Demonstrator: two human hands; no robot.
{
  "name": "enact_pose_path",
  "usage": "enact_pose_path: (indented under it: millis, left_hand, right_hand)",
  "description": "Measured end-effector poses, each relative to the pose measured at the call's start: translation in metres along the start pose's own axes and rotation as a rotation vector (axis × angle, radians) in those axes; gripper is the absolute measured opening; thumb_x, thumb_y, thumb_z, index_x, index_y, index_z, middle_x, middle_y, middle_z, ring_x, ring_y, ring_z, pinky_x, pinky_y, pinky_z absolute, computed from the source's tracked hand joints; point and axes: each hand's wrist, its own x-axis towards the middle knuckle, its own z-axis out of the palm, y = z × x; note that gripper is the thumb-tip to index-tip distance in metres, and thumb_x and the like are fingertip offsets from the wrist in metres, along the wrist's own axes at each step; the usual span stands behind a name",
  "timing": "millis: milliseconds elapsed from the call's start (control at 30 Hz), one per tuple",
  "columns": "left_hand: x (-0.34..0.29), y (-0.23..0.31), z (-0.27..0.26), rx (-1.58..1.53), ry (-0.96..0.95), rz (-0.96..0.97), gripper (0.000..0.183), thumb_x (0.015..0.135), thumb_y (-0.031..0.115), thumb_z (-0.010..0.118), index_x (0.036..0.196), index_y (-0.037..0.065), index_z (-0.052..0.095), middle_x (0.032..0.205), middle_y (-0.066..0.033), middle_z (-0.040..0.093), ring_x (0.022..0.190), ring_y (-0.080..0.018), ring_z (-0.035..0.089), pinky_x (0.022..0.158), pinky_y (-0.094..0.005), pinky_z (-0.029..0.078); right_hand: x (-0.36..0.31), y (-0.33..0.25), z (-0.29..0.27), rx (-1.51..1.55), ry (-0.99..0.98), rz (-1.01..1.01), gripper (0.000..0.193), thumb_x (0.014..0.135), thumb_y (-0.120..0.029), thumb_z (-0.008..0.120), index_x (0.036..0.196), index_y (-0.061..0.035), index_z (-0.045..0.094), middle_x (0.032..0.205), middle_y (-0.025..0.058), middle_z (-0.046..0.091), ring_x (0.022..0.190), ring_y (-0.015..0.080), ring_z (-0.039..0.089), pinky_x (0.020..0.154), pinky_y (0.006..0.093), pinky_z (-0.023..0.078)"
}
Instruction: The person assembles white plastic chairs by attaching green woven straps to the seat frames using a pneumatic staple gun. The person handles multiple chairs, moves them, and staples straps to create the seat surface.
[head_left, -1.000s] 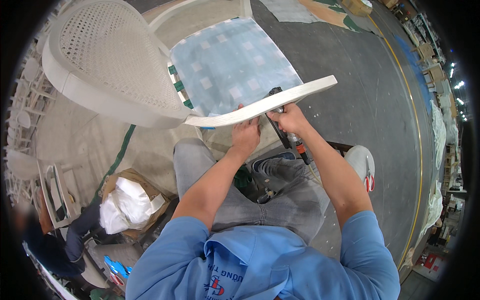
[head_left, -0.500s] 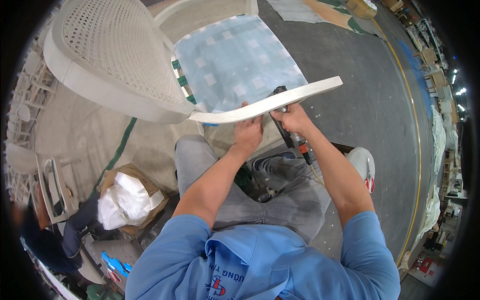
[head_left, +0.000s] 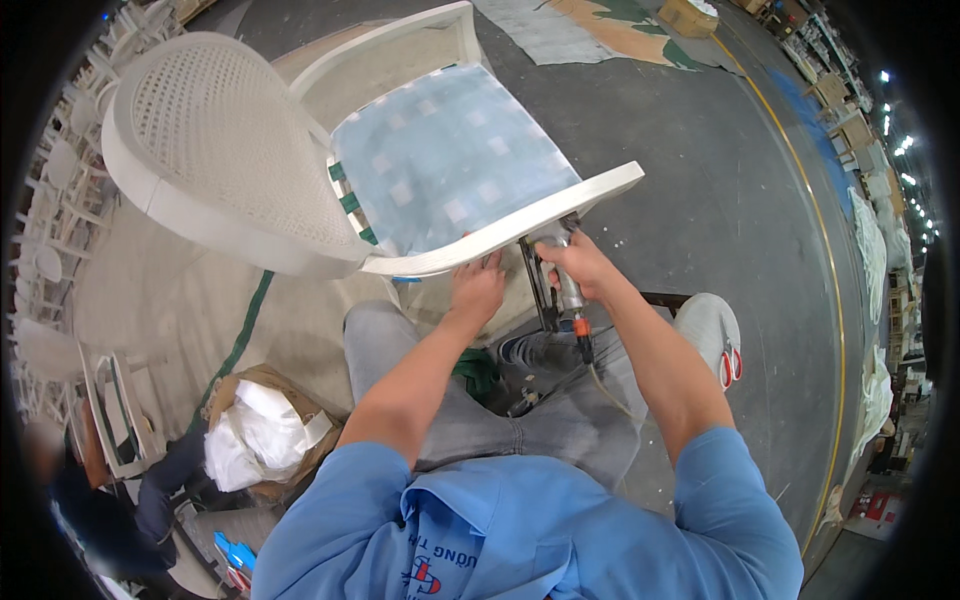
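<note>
A white chair with a woven cane back (head_left: 225, 140) stands before me, its pale blue checked seat cover (head_left: 450, 150) stretched over the seat. Green webbing (head_left: 349, 203) shows at the seat's rear edge. My right hand (head_left: 585, 265) grips a pneumatic staple gun (head_left: 570, 290) by its body, its head partly hidden beneath the near white armrest (head_left: 510, 225). An orange fitting and a hose trail from the tool. My left hand (head_left: 478, 292) reaches under the same armrest to the seat's near side, fingers extended and tips mostly hidden.
Red-handled scissors (head_left: 731, 366) lie by my right knee. At left is a cardboard box (head_left: 300, 400) holding white plastic wrapping (head_left: 258, 437). Beyond it sits another person (head_left: 95, 510). Many white chair frames (head_left: 60, 220) line the far left. A yellow line (head_left: 815, 190) runs along the floor at right.
The staple gun and my right hand have shifted left and lower, the tool's head dropping from above the armrest to beneath it. My left hand has slid slightly left along the seat edge.
</note>
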Motion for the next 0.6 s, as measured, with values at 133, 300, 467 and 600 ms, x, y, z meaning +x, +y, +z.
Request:
enact_pose_path:
  millis: [133, 300, 467, 600]
  left_hand:
    - [0.018, 0.008, -0.011, -0.008, -0.205, -0.132, 0.059, 0.092, 0.030, 0.062, 0.147, 0.014, 0.048, 0.138, -0.0223, 0.055, 0.129, -0.0428, 0.051, 0.107, -0.0529, 0.039]
    - [0.042, 0.021, -0.018, 0.001, -0.335, -0.134, 0.062, 0.096, 0.037, 0.058, 0.149, 0.009, 0.043, 0.155, -0.0239, 0.038, 0.150, -0.0435, 0.022, 0.120, -0.0545, 0.026]
    - [0.065, 0.045, -0.002, 0.099, -0.293, -0.051, 0.074, 0.094, 0.038, 0.062, 0.155, 0.010, 0.032, 0.150, -0.0201, 0.046, 0.139, -0.0412, 0.041, 0.115, -0.0512, 0.033]
    - [0.089, 0.073, 0.017, 0.135, -0.279, 0.012, 0.080, 0.093, 0.040, 0.063, 0.157, 0.009, 0.027, 0.156, -0.0193, 0.039, 0.143, -0.0410, 0.036, 0.118, -0.0511, 0.027]
  right_hand:
    - [-0.040, 0.024, -0.052, 0.326, -0.067, 0.129, 0.029, 0.095, -0.018, 0.070, 0.111, -0.0020, 0.052, 0.086, 0.0060, 0.057, 0.056, 0.0141, 0.056, 0.046, 0.0315, 0.049]
    - [-0.110, 0.051, -0.116, 0.577, 0.029, 0.016, 0.032, 0.097, -0.023, 0.068, 0.116, -0.0007, 0.054, 0.095, 0.0110, 0.063, 0.057, 0.0144, 0.056, 0.048, 0.0310, 0.050]
    - [-0.166, 0.079, -0.165, 0.782, 0.083, -0.158, 0.035, 0.100, -0.026, 0.064, 0.120, 0.0003, 0.054, 0.104, 0.0146, 0.067, 0.058, 0.0153, 0.057, 0.051, 0.0324, 0.049]
    - [-0.188, 0.103, -0.186, 0.877, 0.110, -0.237, 0.034, 0.099, -0.025, 0.064, 0.122, -0.0014, 0.054, 0.104, 0.0137, 0.068, 0.058, 0.0156, 0.057, 0.051, 0.0324, 0.048]
